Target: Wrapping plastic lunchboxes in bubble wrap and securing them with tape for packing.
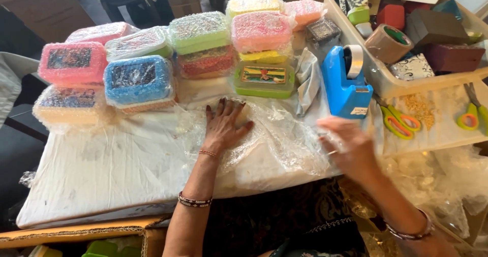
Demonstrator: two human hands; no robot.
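The left hand [223, 127] lies flat, fingers spread, pressing a bubble-wrapped box [254, 135]; the blurred right hand [348, 145] pinches a tape strip beside the blue dispenser [345, 84], apparently mid-sealing.

Bubble-wrapped rectangular plastic boxes stood stacked along the table's far edge: pink box with dark picture label [72, 61] at left, blue box with dark label [137, 80] beside it, green-lidded box [199, 31] over a red one [206, 63], pink box [261, 29] over a yellow one [264, 56]. Unwrapped green box with a colourful picture label [264, 79] sat in front. Small white label [359, 111] was on the blue tape dispenser [343, 86]
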